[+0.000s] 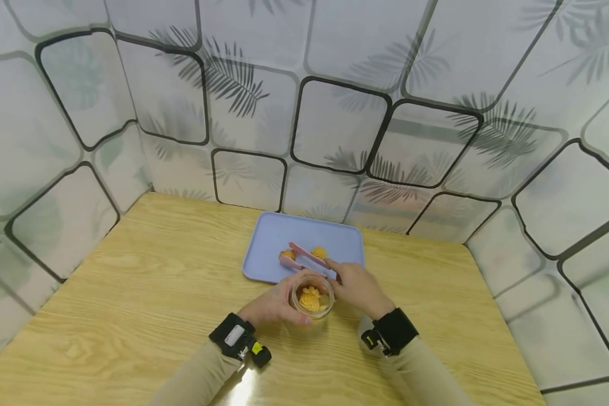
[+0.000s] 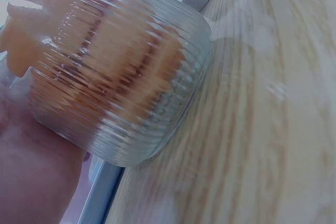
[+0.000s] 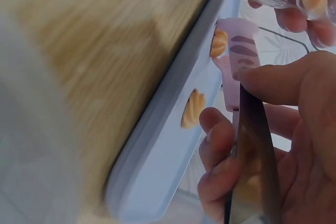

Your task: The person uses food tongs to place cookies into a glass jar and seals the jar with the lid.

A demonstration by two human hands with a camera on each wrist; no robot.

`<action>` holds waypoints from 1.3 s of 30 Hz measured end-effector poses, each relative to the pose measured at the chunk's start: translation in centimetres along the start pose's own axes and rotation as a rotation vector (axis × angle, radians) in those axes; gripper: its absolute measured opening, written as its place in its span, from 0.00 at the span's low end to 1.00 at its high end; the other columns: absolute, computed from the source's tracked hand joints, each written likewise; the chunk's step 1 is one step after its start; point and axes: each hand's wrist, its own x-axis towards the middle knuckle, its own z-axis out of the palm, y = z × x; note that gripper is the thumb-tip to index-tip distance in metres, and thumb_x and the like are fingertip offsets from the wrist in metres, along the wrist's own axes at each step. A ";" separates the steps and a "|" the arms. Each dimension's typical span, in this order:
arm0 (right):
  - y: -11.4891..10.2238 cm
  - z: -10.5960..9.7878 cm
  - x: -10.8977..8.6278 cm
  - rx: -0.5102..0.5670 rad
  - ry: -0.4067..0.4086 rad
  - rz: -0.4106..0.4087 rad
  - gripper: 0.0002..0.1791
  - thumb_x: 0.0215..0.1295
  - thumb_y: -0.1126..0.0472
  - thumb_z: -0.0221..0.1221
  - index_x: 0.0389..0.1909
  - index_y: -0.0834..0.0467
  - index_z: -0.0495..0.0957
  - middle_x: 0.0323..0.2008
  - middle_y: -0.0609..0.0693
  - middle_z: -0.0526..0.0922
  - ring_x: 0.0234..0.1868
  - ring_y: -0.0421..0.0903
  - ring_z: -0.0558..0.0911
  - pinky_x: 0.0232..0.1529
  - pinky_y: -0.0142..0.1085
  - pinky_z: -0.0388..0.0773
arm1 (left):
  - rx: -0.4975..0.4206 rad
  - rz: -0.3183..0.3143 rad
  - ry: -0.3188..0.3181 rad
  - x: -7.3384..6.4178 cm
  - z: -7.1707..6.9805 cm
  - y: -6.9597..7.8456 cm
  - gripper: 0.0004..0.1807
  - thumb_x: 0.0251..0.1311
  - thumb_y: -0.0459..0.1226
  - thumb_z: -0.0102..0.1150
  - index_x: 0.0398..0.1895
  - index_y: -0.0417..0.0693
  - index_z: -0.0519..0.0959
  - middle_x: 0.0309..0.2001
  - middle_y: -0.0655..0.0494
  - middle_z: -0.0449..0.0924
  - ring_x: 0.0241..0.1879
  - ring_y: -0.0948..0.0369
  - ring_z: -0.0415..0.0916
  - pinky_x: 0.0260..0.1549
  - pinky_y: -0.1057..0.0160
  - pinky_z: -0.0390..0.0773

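Head cam, just below ctr of frame: my L hand is wrapped round a ribbed glass jar w/ piped swirl cookies piled inside. Just right of it, my R hand grips pink-tipped metal tongs; R wrist cam shows my thumb pressed on the pink part, fingers curled round the shiny handles. Tong tips point up-left in head view, a bit apart, over a pale blue tray at ctr. One swirl cookie is by the tips, maybe btwn them; can't tell from here if they touch it. A second cookie sits on the tray, just up-right of the tongs. L wrist cam: jar fills upper left of frame, cookies stacked behind the ribbed glass. Wood-grain table below, leaf-print backdrop across top of head view.
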 end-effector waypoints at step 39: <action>0.0 -2.5 -2.2 0.051 0.038 -0.121 0.24 0.73 0.62 0.59 0.67 0.63 0.75 0.29 0.46 0.82 0.22 0.35 0.68 0.23 0.29 0.63 | 0.005 -0.051 0.004 -0.4 0.2 0.2 0.42 0.54 0.39 0.77 0.70 0.41 0.66 0.65 0.43 0.73 0.66 0.53 0.69 0.69 0.65 0.66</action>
